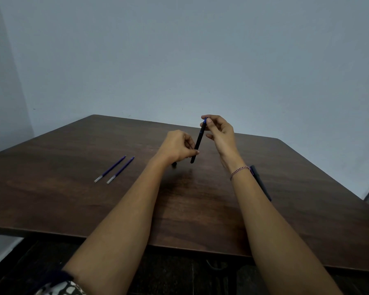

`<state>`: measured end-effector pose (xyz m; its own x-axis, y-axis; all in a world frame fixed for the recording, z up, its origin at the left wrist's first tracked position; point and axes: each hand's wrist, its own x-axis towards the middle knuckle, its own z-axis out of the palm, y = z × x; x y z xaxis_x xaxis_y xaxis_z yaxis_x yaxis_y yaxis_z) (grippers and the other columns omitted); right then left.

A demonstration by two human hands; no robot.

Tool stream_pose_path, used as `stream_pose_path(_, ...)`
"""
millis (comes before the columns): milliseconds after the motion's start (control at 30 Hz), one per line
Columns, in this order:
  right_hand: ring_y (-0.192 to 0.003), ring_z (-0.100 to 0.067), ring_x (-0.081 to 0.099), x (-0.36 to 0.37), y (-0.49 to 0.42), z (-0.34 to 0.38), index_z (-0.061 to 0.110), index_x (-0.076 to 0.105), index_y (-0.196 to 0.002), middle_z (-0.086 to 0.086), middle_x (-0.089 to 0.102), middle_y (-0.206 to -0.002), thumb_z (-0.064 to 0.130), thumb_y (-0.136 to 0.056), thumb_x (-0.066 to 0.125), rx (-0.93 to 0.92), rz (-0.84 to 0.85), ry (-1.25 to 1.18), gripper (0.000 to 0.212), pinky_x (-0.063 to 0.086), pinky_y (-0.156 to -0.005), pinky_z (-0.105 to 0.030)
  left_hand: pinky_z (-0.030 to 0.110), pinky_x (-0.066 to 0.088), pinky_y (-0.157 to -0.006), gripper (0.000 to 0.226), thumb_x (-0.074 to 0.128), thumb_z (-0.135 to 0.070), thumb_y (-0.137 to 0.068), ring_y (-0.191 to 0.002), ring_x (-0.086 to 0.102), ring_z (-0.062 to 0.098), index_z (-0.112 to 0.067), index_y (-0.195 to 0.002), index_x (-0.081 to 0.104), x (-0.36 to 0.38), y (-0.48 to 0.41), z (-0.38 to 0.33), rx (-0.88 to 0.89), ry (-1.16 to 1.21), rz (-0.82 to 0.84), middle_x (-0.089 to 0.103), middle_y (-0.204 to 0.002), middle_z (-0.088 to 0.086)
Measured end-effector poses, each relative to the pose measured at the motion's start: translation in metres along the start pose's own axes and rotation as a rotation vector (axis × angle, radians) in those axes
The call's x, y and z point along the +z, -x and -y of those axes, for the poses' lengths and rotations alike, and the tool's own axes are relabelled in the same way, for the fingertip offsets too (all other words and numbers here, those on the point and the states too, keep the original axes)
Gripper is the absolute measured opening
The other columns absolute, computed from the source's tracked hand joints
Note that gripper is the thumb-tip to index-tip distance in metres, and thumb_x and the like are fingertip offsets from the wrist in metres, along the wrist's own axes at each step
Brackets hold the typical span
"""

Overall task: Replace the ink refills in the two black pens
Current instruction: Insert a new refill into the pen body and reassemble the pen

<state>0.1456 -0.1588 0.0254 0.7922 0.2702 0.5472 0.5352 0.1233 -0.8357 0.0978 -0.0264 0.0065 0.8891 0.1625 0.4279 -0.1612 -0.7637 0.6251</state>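
A: What takes up the most room?
B: A plain grey-blue wall fills the whole upper half. Below it, a dark brown wooden table spreads across the middle and lower part of the frame. There is dark floor under its near edge.
A: And the person?
B: Two bare forearms reach up from the bottom edge and meet just above the centre. The left hand has its fingers curled, and the thumb and fingertips pinch the lower part of a black pen. The right hand is slightly higher and to the right. It pinches the pen's upper end between thumb and forefinger, with the other fingers loosely bent.
A: Where exactly is that pen?
B: It's at the centre of the frame, held clear above the table and tilted so its top leans toward the upper right. A blue tip shows at the top end, right at the right hand's fingertips. I cannot tell whether it belongs to a refill or to the pen itself.
A: The other pen?
B: The second black pen lies flat on the table at the right, partly hidden behind the right forearm.
A: Any refills?
B: Two blue ones lie on the table at middle left, well apart from the hands. The outer refill and the inner refill are parallel and just beside each other. Their clear ends point to the lower left.
A: Anything smaller?
B: There's a thin bracelet on the right wrist and a patterned sleeve in the bottom left corner. A small dark piece pokes out beneath the left hand, too hidden to identify.
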Motion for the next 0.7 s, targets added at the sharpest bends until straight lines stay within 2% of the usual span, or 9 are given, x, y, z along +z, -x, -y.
stream_pose_path(167,-0.087,-0.007,0.060,0.0001,-0.0009,-0.0001,0.013,0.063,-0.101,0.007,0.064,-0.089,0.020,-0.093,0.058,0.019,-0.026,-0.018,0.012,0.048,-0.068,-0.010,0.008,0.044,-0.052,0.016,0.081,-0.022,-0.070,-0.056,0.057,0.000,-0.016,-0.072,0.066,0.0000,0.0002,0.0009,0.002,-0.005,-0.008,0.061,-0.061,-0.010)
stream_pose_path(267,-0.093,-0.011,0.061,0.0002,-0.0005,0.0007,0.013,0.064,-0.103,0.004,0.064,-0.092,0.023,-0.094,0.055,0.027,-0.018,-0.033,0.016,0.050,-0.074,-0.017,0.012,0.045,-0.054,0.016,0.080,-0.023,-0.071,-0.058,0.059,0.002,-0.017,-0.072,0.065,0.0004,-0.0005,0.0007,-0.009,-0.001,0.000,0.062,-0.063,-0.009)
stream_pose_path(367,-0.090,-0.007,0.061,0.0001,0.0010,0.0014,0.014,0.065,-0.109,0.004,0.065,-0.092,0.023,-0.099,0.046,0.036,0.038,-0.022,0.023,0.050,-0.081,-0.026,0.013,0.044,-0.054,0.016,0.080,-0.022,-0.071,-0.056,0.058,0.002,-0.015,-0.073,0.066,0.0007,-0.0007,0.0009,-0.012,0.005,0.000,0.061,-0.062,-0.009)
stream_pose_path(467,-0.093,-0.007,0.061,0.0003,0.0012,0.0013,0.011,0.065,-0.107,0.005,0.066,-0.089,0.019,-0.098,0.048,0.029,0.045,-0.008,0.020,0.050,-0.082,-0.025,0.013,0.045,-0.054,0.016,0.080,-0.022,-0.070,-0.055,0.057,0.002,-0.015,-0.071,0.066,0.0001,-0.0003,0.0009,-0.003,-0.002,-0.002,0.061,-0.061,-0.008)
stream_pose_path(600,-0.091,-0.011,0.060,0.0006,0.0002,0.0015,0.012,0.061,-0.096,0.001,0.065,-0.088,0.019,-0.092,0.059,0.033,-0.005,-0.028,0.008,0.050,-0.078,-0.025,0.012,0.045,-0.053,0.019,0.080,-0.022,-0.070,-0.055,0.058,0.002,-0.020,-0.066,0.062,-0.0003,0.0012,0.0001,0.001,0.008,-0.001,0.061,-0.060,-0.009)
stream_pose_path(700,-0.089,-0.010,0.061,0.0012,0.0001,0.0013,0.013,0.062,-0.097,0.002,0.065,-0.088,0.022,-0.093,0.058,0.040,-0.008,-0.040,0.011,0.050,-0.078,-0.025,0.014,0.048,-0.055,0.019,0.080,-0.021,-0.071,-0.058,0.060,0.004,-0.020,-0.066,0.062,-0.0008,0.0013,-0.0007,-0.004,0.014,0.001,0.062,-0.062,-0.007)
